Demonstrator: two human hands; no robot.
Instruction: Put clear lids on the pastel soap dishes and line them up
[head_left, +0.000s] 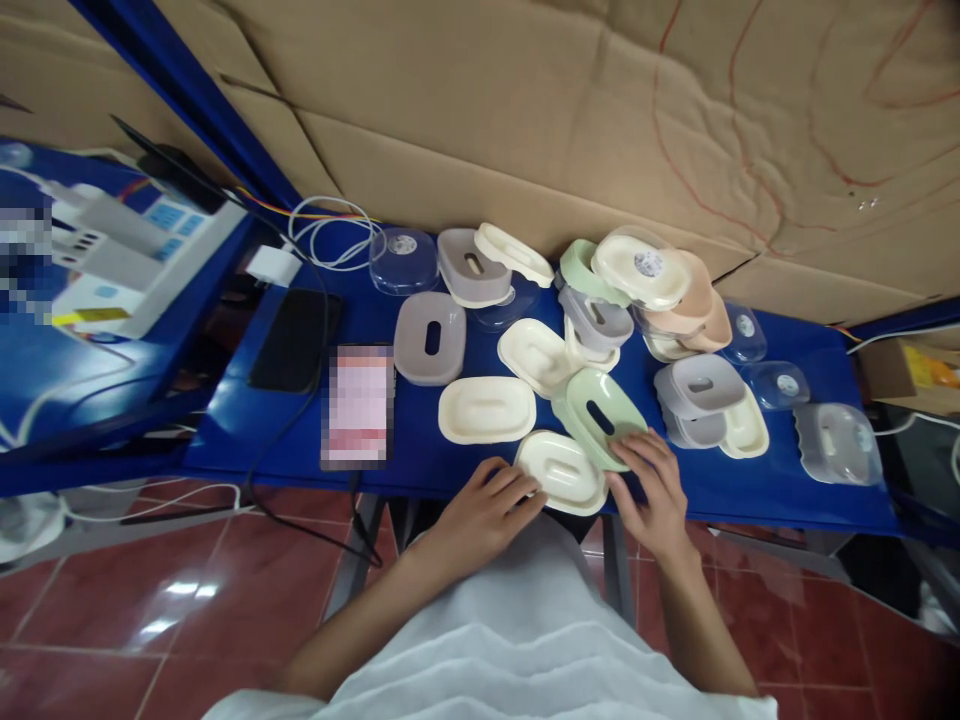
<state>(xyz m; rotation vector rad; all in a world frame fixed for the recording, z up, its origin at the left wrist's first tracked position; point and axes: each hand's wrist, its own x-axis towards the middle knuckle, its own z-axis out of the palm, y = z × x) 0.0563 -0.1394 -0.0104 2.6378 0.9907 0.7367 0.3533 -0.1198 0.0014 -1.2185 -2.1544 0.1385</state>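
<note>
Left hand (491, 508): fingers loosely curled, tips at the left edge of the cream tray (566, 472) at the table's (420, 455) front edge. Right hand (651, 490): fingertips on the near end of the green slotted dish (592, 408), thumb by the tray's right side; can't tell from here if it's really pinching. Dish sits just behind the tray, seems to overlap its rim. Oval cream tray (487, 410) lies just left of both.

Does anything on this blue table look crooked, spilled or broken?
A cream tray at the back lies askew, tilted against a grey box; at right, stacked grey boxes sit unevenly. No spill or breakage shows.
</note>
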